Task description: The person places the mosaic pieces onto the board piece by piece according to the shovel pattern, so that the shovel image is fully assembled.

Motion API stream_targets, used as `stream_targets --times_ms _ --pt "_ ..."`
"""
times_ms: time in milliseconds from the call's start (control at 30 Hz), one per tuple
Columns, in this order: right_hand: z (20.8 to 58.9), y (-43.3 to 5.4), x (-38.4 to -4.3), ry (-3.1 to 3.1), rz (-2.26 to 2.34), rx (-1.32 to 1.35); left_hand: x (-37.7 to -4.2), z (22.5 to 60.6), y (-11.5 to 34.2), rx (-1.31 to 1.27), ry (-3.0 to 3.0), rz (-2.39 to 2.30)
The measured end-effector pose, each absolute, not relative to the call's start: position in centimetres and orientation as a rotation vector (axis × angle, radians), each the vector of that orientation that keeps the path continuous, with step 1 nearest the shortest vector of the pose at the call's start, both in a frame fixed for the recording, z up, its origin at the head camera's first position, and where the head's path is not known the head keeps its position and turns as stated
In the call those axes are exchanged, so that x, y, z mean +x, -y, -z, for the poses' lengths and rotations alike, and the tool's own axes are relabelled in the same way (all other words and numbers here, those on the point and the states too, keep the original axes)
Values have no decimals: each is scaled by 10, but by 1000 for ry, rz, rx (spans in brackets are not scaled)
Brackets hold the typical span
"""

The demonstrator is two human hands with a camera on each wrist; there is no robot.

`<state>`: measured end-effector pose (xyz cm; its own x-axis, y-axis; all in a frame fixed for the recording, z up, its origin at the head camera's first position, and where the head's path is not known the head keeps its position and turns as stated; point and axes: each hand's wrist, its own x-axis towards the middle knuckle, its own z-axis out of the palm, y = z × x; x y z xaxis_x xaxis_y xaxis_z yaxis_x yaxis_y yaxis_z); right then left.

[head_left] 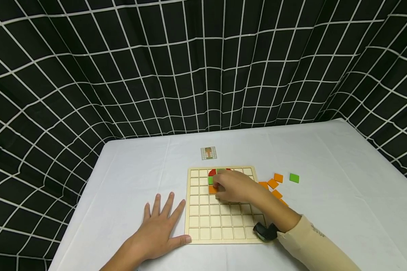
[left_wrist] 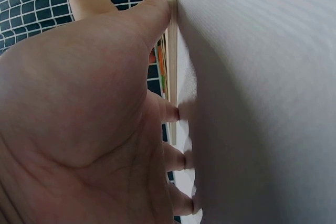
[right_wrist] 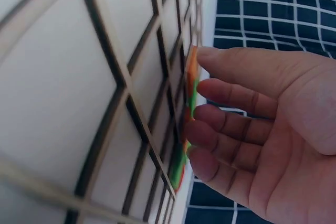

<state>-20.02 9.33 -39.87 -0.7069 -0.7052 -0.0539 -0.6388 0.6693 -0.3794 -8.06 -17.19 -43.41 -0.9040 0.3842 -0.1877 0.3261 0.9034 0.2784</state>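
A pale wooden grid board lies flat on the white table. In its upper part sit a red rounded tile, green tiles and an orange tile. Over these reaches my right hand, which hides some of the cells beneath. Thumb and fingertips touch the coloured tiles in the right wrist view, the thumb on an orange tile; no tile shows lifted off the board. My left hand rests palm down on the cloth with fingers spread, its thumb at the board's lower left edge.
Several loose orange tiles lie right of the board, some partly behind the right forearm. A loose green tile is farther right. Beyond the board's top edge lies a small gridded picture card. Black cloth with white grid lines surrounds the table.
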Motion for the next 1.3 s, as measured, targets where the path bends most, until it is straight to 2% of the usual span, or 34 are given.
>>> stream_targets --times_ms 233,533,800,1300 --pt "396 -135 -199 -2555 709 -1082 -81 433 170 546 -2838 -365" --pt "384 -192 -205 -2578 687 -687 -81 435 171 540 -2841 -352" --pt "394 -200 -214 -2616 545 -480 -80 436 171 516 -2835 -380" --pt "397 -202 -218 -2648 496 -501 -81 436 171 514 -2851 -362"
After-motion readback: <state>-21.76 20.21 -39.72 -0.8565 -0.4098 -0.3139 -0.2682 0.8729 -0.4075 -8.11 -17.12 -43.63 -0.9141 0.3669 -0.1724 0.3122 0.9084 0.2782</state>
